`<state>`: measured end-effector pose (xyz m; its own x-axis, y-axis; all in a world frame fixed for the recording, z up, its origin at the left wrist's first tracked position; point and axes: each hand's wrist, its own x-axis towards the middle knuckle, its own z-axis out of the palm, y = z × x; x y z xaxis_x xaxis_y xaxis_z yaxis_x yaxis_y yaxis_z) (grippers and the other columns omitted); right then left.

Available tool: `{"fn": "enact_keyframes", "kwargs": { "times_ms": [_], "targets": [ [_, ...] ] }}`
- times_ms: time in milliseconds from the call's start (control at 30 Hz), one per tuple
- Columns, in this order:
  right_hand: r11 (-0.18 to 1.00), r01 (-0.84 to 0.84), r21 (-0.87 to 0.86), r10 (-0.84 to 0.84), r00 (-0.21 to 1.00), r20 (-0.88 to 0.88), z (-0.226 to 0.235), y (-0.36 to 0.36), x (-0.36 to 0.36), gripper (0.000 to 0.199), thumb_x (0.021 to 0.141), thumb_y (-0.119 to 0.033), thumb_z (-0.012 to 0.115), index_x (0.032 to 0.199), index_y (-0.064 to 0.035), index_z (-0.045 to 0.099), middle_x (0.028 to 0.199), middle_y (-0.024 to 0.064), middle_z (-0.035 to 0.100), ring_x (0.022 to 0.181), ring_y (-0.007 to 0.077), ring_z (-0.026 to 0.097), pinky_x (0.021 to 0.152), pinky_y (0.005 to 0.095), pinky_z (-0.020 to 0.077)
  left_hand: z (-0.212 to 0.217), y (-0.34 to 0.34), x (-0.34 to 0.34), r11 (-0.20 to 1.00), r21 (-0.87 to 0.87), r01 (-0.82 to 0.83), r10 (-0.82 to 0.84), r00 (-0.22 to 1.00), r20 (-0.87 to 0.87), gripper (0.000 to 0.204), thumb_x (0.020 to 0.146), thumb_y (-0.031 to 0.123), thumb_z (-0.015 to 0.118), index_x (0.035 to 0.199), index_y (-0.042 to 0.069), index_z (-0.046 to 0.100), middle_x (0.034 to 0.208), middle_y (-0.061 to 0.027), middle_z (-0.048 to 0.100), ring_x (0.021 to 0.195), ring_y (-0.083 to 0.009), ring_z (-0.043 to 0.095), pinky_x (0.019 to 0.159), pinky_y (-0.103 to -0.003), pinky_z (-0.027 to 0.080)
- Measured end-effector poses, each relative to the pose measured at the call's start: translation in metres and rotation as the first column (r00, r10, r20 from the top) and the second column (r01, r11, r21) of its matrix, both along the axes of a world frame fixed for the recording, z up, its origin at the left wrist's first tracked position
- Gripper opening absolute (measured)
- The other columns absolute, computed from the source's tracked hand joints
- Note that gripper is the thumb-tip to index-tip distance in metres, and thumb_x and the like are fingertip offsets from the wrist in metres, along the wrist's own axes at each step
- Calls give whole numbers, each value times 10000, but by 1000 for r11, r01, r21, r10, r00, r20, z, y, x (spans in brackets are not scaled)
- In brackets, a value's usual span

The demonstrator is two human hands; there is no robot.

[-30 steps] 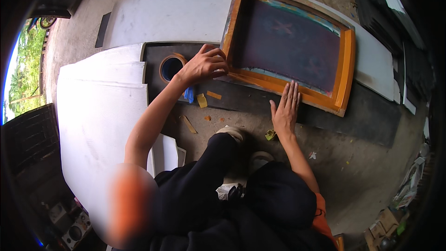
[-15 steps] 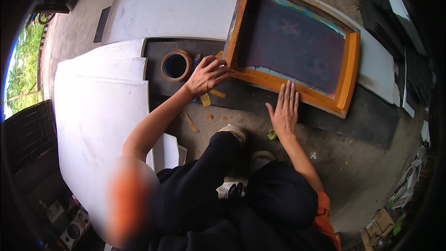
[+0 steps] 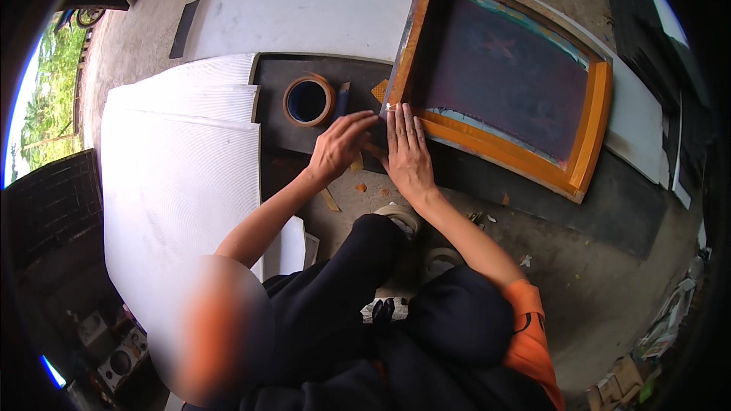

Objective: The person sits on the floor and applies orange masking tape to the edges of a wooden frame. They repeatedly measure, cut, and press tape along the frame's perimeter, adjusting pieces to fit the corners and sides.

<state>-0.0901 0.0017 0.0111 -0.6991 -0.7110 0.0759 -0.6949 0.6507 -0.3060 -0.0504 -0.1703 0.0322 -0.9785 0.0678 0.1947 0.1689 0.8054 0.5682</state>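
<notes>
The right hand [image 3: 410,154] lies flat, fingers together and stretched out, pressed on the near left corner of the orange wooden screen frame [image 3: 586,133]. The left hand [image 3: 339,148] sits just beside it, fingers curled and pinching at the same corner; what it pinches is too small to tell. The frame, with its dark mesh, lies tilted on a dark mat [image 3: 533,190] on the concrete floor. Left of the hands stands a roll of brown tape [image 3: 308,100] with a blue tool [image 3: 342,99] just beside it. Further left lie white corrugated sheets [image 3: 175,183].
</notes>
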Motion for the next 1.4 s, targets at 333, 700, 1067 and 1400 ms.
{"fn": "enact_keyframes", "kwargs": {
  "times_ms": [333, 700, 1067, 1400],
  "targets": [
    [990, 142, 5, -140, 985, -100, 6, 74, -3, 663, 907, -346, 522, 1418, 11, 295, 1491, 138, 281, 1394, 251, 244, 1142, 400, 220, -23, 46, -36, 873, 210, -441, 396, 890, 226, 735, 718, 437, 767, 1194, -40, 471, 1113, -166, 518, 1079, -302, 494, 935, -392, 403],
    [997, 63, -51, -67, 996, -64, -5, 13, -1, 624, 841, -59, 477, 1416, 48, 263, 1494, 175, 255, 1402, 269, 220, 1154, 386, 205, -36, 43, -31, 798, 261, -543, 486, 836, 253, 552, 726, 374, 754, 1172, 103, 577, 1096, -63, 568, 1050, -265, 509, 930, -402, 377],
    [923, 384, -3, -381, 914, -140, -4, 199, -8, 623, 941, -320, 491, 1430, -6, 268, 1485, 156, 286, 1383, 270, 264, 1127, 420, 257, -42, 37, -31, 815, 302, -495, 466, 869, 166, 494, 753, 379, 740, 1113, 73, 594, 1032, -103, 590, 1026, -287, 550, 884, -397, 423],
    [839, 540, -62, -543, 831, -117, -17, 176, 1, 691, 938, -358, 489, 1417, 67, 228, 1491, 228, 215, 1397, 341, 197, 1136, 456, 205, -47, 38, -29, 806, 317, -499, 466, 866, 179, 498, 759, 363, 738, 1127, 61, 592, 1047, -104, 588, 1037, -285, 554, 897, -386, 420]
  ]
}}
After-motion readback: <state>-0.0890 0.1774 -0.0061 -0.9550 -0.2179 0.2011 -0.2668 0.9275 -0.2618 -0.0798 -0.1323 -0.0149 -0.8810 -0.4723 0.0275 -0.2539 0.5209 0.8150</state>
